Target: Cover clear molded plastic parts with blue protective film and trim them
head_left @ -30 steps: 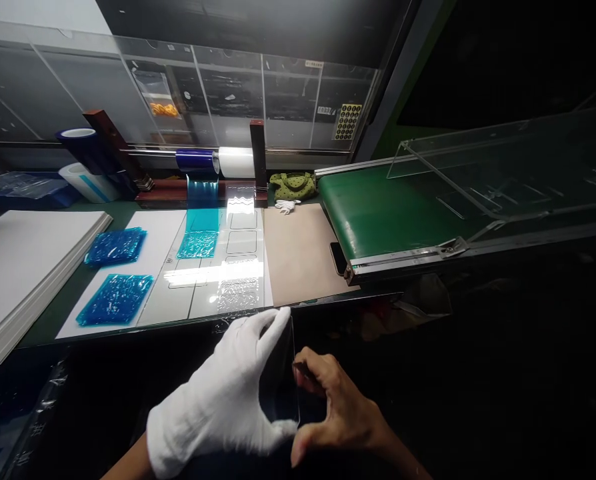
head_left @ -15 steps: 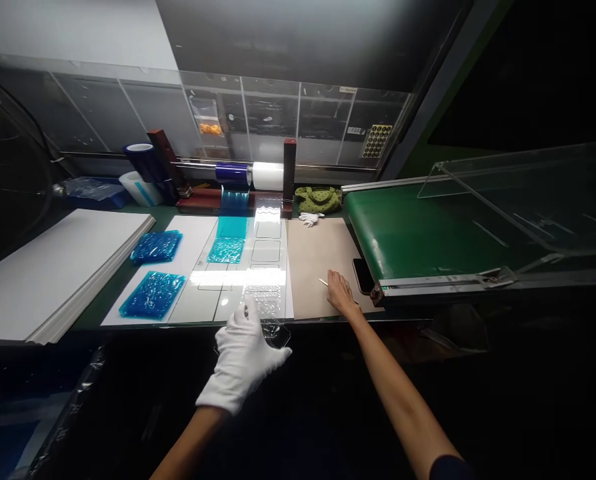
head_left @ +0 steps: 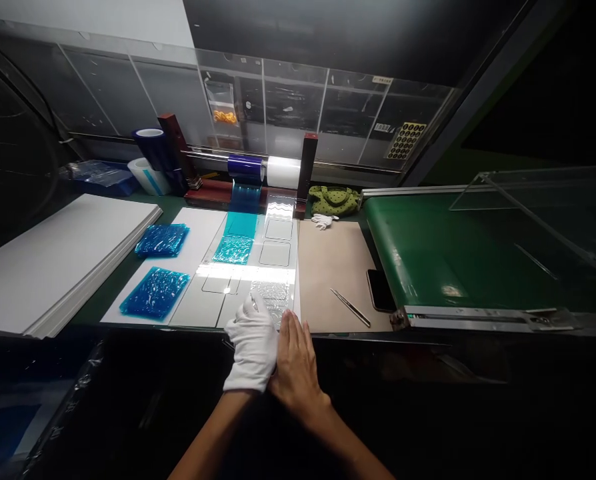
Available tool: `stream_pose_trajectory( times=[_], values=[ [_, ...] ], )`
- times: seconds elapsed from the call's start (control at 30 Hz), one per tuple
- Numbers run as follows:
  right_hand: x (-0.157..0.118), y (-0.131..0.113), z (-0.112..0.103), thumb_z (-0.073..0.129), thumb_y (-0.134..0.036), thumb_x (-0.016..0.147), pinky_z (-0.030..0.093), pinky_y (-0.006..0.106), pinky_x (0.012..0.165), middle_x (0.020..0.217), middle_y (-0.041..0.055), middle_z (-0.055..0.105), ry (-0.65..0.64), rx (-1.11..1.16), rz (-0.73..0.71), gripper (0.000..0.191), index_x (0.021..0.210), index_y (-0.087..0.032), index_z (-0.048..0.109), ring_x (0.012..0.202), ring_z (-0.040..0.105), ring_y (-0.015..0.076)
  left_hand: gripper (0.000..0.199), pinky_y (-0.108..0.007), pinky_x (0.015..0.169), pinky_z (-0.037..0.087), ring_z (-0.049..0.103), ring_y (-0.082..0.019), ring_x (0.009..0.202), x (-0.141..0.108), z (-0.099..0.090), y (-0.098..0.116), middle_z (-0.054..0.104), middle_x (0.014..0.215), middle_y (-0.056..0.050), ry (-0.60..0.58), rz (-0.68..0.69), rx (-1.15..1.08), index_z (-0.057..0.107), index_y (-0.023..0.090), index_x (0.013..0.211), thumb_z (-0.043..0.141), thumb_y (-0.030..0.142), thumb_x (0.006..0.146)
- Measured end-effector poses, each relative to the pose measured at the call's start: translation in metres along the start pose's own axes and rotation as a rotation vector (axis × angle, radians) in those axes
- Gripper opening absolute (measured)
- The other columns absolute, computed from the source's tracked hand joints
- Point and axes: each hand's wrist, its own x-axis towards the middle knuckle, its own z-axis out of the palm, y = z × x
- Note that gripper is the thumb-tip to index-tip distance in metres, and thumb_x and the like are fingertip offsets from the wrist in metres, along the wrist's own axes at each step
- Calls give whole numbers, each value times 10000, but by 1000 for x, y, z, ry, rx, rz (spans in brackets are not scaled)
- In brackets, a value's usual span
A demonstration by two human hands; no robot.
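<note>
Head view shows me the gloved left hand (head_left: 252, 347) and bare right hand (head_left: 297, 367) together at the desk (head_left: 105, 287) edge; I can't tell what either grips. Clear film (head_left: 271, 290) lies straight ahead, neither hand plainly nearer, its long axis pointing from the white roll (head_left: 284, 172) toward them.

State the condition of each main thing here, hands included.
Left hand: gloved, fingers bent
Right hand: bare, fingers extended
Blue film roll: mounted, partly unrolled
White film roll: mounted, partly unrolled
Slim metal tool: lying on brown sheet
Phone: screen dark
Two blue stacks: lying flat
White sheets: stacked
Green belt: moving or stopped, cannot tell
Small white cloth: crumpled
</note>
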Motion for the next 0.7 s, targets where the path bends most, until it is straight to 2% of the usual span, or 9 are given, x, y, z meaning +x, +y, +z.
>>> stream_pose_trajectory(
  times=[0.13,0.2,0.23,0.33,0.5,0.6,0.7],
  values=[
    [19,14,3,575,-209,621,236,571,1095,1455,299,269,22,-14,-30,1016,1442,55,38,1359,232,392,545,-503,752,454,522,-418,1081,14,6,2,503,1257,-281,84,21,74,345,61,1387,341,190,857],
    [34,27,3,577,-266,654,225,591,1090,1430,293,316,42,-12,-72,1021,1445,40,8,1338,277,388,652,-506,815,437,476,-412,1158,22,6,-3,416,1351,-288,99,27,62,288,46,1407,441,303,829],
    [45,36,3,581,-304,675,215,601,1089,1417,291,337,54,-19,-90,1021,1445,34,3,1328,295,385,765,-517,861,415,438,-414,1201,26,5,-8,374,1384,-294,101,21,51,263,32,1411,511,394,785],
    [85,68,6,622,-394,706,190,606,1096,1391,288,371,76,-81,-129,1046,1446,19,10,1312,322,378,1061,-536,943,345,359,-415,1265,37,3,-34,293,1431,-308,105,-29,55,201,-10,1413,602,599,643],
    [162,117,19,714,-380,667,138,572,1122,1388,266,386,32,-196,-180,1113,1452,-6,19,1320,317,358,1039,-500,917,359,398,-391,1226,50,9,-86,315,1420,-296,40,-175,122,167,-22,1417,543,615,688],
    [198,134,27,701,-379,696,110,567,1128,1391,262,386,6,-232,-214,1086,1455,-8,17,1331,303,349,990,-485,919,363,415,-375,1210,54,19,-105,340,1402,-287,-27,-239,127,193,-42,1406,537,572,710],
    [222,143,33,679,-398,726,91,557,1135,1398,268,374,-18,-244,-245,1054,1453,5,30,1339,292,347,938,-474,900,379,438,-366,1183,61,33,-115,361,1390,-270,-83,-285,108,236,-35,1397,526,550,724]
  ],
)
